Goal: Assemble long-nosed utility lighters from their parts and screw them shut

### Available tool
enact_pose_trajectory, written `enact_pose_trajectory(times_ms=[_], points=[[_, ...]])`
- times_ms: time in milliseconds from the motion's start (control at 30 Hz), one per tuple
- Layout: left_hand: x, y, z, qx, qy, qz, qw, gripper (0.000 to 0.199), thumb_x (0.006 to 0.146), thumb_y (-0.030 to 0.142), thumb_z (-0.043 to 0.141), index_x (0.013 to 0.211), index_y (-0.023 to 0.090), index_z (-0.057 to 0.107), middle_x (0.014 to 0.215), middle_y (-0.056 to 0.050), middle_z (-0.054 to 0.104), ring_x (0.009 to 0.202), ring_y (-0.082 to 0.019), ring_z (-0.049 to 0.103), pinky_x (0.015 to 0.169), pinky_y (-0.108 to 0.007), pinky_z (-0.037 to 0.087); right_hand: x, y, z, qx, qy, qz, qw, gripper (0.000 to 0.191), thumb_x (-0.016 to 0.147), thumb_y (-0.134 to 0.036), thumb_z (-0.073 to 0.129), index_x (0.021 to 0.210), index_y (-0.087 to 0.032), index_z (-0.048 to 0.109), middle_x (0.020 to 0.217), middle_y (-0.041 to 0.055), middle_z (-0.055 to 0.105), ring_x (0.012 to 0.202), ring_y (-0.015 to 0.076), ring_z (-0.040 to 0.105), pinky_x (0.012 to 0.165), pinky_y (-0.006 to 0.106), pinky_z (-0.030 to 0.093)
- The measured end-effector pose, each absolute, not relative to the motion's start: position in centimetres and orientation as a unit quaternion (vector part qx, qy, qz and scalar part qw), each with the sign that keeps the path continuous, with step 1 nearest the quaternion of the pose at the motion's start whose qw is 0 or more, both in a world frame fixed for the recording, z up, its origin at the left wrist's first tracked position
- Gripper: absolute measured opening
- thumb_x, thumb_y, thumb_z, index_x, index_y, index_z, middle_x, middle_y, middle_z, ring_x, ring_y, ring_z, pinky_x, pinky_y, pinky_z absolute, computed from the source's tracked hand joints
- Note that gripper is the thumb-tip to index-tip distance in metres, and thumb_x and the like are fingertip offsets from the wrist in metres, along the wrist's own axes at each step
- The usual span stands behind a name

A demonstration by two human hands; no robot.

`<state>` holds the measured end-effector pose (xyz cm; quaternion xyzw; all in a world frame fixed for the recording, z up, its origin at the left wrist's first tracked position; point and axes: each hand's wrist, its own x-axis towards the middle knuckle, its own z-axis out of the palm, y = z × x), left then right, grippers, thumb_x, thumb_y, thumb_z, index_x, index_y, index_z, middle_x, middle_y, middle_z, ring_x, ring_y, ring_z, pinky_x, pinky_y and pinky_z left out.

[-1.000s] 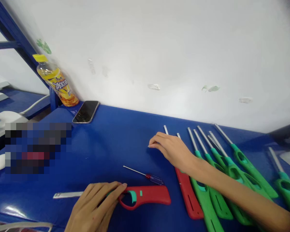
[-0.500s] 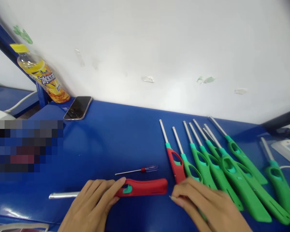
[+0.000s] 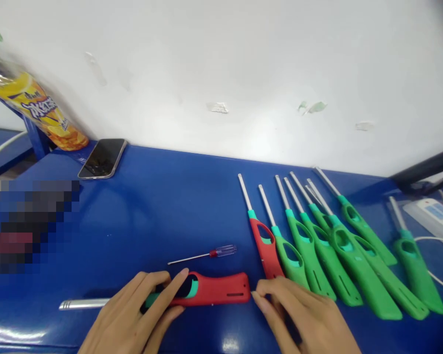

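Note:
My left hand (image 3: 133, 312) is wrapped round the neck of a red long-necked gas lighter (image 3: 221, 289), which lies level with its metal tube pointing left. The lighter's green trigger, a slot and a small hole near the handle's end show on the upper side. Just off that end, my right hand (image 3: 299, 312) has thumb and fingertips pinched together; whatever lies between them is too small to make out. A small screwdriver (image 3: 217, 251) with a clear purplish handle rests behind the lighter. Another red lighter (image 3: 268, 250) lies beyond my right hand, its lower end partly covered.
Several green lighters (image 3: 339, 282) lie side by side on the blue table (image 3: 177, 196) at the right. A power strip (image 3: 435, 214) with a white cable is at the far right. At the back left are a phone (image 3: 103, 158) and a drink bottle (image 3: 40, 105).
The red lighter has rolled in my left hand, so its slot and small hole now face up. My right hand has come closer to the handle's end. The view has shifted slightly.

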<state>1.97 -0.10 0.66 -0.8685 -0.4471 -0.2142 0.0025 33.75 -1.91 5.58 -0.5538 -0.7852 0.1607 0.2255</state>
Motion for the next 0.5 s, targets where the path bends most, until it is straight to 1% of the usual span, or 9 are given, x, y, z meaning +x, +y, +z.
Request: enact_pose_trajectory(times_ms=[100,267,367,500], points=[[2.1,0.0,0.8,-0.869,-0.439,-0.228,0.013,0.038,0.115,0.034,0.043,0.148,0.029,0.061,0.117,-0.007,0.070,0.103,-0.022,0.069,0.083,-0.034,0.060,33.5,-1.3,5.7,-0.565,-0.776,0.199,0.198,0.019,0.110,-0.026,0.049,0.101,-0.028,0.065,0.080,-0.0040,0.075,0.064,0.0147,0.074,0.060,0.022,0.055],[2.3,0.0,1.0,-0.867,-0.445,-0.226,0.013,0.038,0.115,0.032,0.043,0.149,0.029,0.060,0.120,-0.007,0.069,0.106,-0.023,0.068,0.087,-0.036,0.057,33.4,-0.7,5.6,-0.555,-0.786,0.241,0.129,0.022,0.111,-0.026,0.042,0.102,-0.028,0.062,0.083,-0.0030,0.075,0.068,0.0162,0.075,0.062,0.025,0.052],[2.2,-0.2,0.8,-0.868,-0.445,-0.221,0.004,0.038,0.115,0.032,0.043,0.150,0.029,0.059,0.121,-0.007,0.069,0.106,-0.023,0.067,0.087,-0.036,0.056,33.2,-0.3,5.8,-0.558,-0.786,0.243,0.104,0.023,0.111,-0.026,0.041,0.097,-0.027,0.060,0.078,-0.0029,0.073,0.063,0.0168,0.073,0.059,0.027,0.048],[2.2,-0.4,0.7,-0.864,-0.452,-0.221,0.005,0.039,0.115,0.033,0.043,0.150,0.030,0.059,0.120,-0.007,0.070,0.106,-0.023,0.068,0.087,-0.036,0.056,32.9,0.4,6.3,-0.559,-0.788,0.240,0.096,0.023,0.111,-0.025,0.042,0.091,-0.026,0.054,0.070,-0.0044,0.069,0.056,0.0156,0.068,0.054,0.028,0.039]])
